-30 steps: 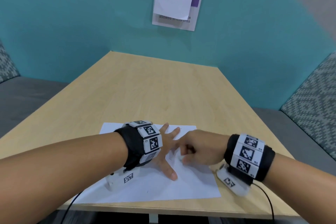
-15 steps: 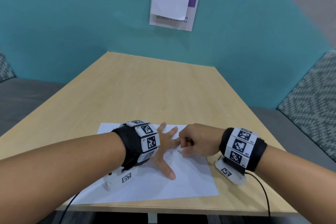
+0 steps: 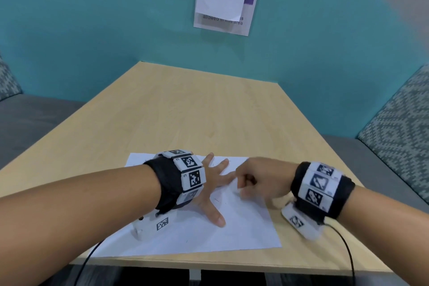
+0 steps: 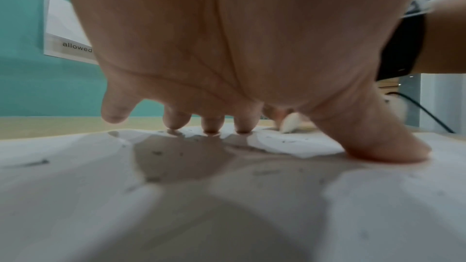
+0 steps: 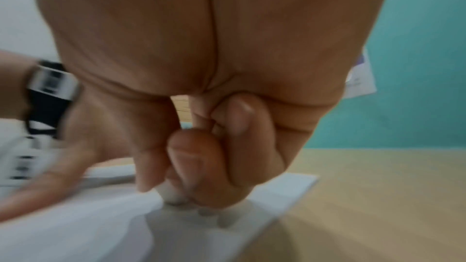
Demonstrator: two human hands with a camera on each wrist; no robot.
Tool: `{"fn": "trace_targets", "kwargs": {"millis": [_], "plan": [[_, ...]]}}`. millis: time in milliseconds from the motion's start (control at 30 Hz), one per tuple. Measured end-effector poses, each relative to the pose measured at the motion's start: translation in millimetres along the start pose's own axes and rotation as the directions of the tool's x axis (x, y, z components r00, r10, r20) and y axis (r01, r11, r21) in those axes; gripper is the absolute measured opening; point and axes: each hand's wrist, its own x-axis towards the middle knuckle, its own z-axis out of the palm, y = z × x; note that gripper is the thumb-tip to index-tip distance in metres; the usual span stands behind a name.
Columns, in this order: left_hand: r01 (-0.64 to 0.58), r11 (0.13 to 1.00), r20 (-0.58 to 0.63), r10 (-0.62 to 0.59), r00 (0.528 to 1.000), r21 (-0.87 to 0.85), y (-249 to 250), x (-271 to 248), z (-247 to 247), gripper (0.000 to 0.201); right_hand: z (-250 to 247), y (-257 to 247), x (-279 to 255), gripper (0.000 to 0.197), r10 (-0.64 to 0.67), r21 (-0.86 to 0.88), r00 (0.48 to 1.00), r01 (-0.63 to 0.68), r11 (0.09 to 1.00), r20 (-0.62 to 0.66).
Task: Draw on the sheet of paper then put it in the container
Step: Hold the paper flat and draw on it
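A white sheet of paper (image 3: 243, 227) lies at the near edge of the wooden table (image 3: 209, 118), with a few faint marks on it. My left hand (image 3: 213, 183) rests flat on the sheet with its fingers spread, pressing it down; the left wrist view shows the fingertips (image 4: 211, 127) and thumb touching the paper (image 4: 75, 166). My right hand (image 3: 260, 183) is curled just right of the left index finger. It pinches a small white stub (image 5: 171, 192) whose tip touches the paper (image 5: 75, 226). The stub (image 4: 290, 125) also shows past the left fingers. No container is in view.
A teal wall with a paper notice (image 3: 225, 2) stands behind the table. Grey benches with patterned cushions (image 3: 399, 127) flank both sides. A black cable (image 3: 346, 251) runs from the right wrist over the table's near edge.
My right hand has shifted a little across the sheet beside the left index finger while holding the stub. The left hand has stayed pressed on the paper.
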Motion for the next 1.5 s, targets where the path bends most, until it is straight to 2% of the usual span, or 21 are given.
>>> {"fn": "trace_targets", "kwargs": {"millis": [67, 233, 367, 500, 633, 733, 800, 900, 967, 1067, 1167, 1266, 1366, 1433, 1500], "plan": [[0.013, 1.0, 0.002, -0.013, 1.0, 0.0, 0, -1, 1, 0.121, -7, 7, 2, 0.012, 0.054, -0.035, 0.997, -0.056, 0.998, -0.054], [-0.004, 1.0, -0.002, 0.004, 1.0, -0.025, 0, 0, -1, 0.122, 8, -12, -4, 0.025, -0.053, 0.006, 0.996, 0.053, 0.999, 0.065], [0.018, 1.0, 0.012, -0.018, 1.0, 0.005, 2, -3, -3, 0.12, -3, 8, 3, 0.02, 0.054, -0.039, 0.998, -0.056, 0.998, -0.04], [0.013, 1.0, 0.014, -0.013, 1.0, -0.013, 2, -4, -5, 0.12, 7, -1, -1, 0.013, -0.008, -0.038, 0.999, 0.009, 0.999, 0.034], [0.019, 1.0, 0.001, -0.019, 1.0, 0.006, 4, -5, -2, 0.12, -8, 7, 0, 0.011, 0.069, -0.041, 0.996, -0.071, 0.997, -0.056], [0.011, 1.0, -0.013, -0.011, 1.0, -0.012, 3, -5, -2, 0.12, 12, -18, -8, 0.016, -0.062, -0.054, 0.998, 0.064, 0.996, 0.034], [0.001, 1.0, -0.007, -0.001, 1.0, -0.014, 4, -4, -4, 0.119, 18, -25, -13, 0.022, -0.106, -0.033, 0.994, 0.107, 0.994, 0.032], [0.01, 1.0, 0.018, -0.01, 1.0, 0.009, 6, -7, -7, 0.119, 3, -14, -9, 0.007, -0.016, -0.055, 0.999, 0.013, 0.998, -0.049], [0.015, 1.0, 0.017, -0.015, 1.0, 0.002, 6, -8, -7, 0.118, 7, -17, -10, 0.01, -0.014, -0.049, 0.999, 0.012, 0.999, -0.044], [0.005, 1.0, 0.012, -0.005, 1.0, -0.015, 6, -11, -9, 0.114, 16, -31, -14, 0.009, -0.078, -0.033, 0.997, 0.078, 0.996, 0.007], [0.04, 0.999, 0.008, -0.041, 0.999, 0.031, 7, -10, -11, 0.117, 5, -22, -8, 0.018, -0.028, -0.023, 0.999, 0.027, 0.999, -0.037], [0.066, 0.996, -0.03, -0.065, 0.997, 0.053, 6, -14, -10, 0.119, 4, -21, -4, 0.011, -0.004, -0.032, 0.999, 0.002, 0.999, -0.048], [0.028, 0.998, 0.024, -0.029, 0.999, 0.054, 6, -29, -11, 0.122, 11, -21, -2, 0.013, -0.01, -0.044, 0.998, 0.007, 0.999, -0.065], [0.029, 0.999, 0.066, -0.031, 0.997, 0.028, 5, -39, -8, 0.118, 10, -21, -1, 0.011, 0.004, -0.051, 0.997, -0.008, 0.999, -0.079], [0.032, 0.999, 0.058, -0.031, 0.998, -0.011, 3, -45, -4, 0.115, 10, -22, 0, 0.011, 0.008, -0.06, 0.997, -0.013, 0.998, -0.081]]}}
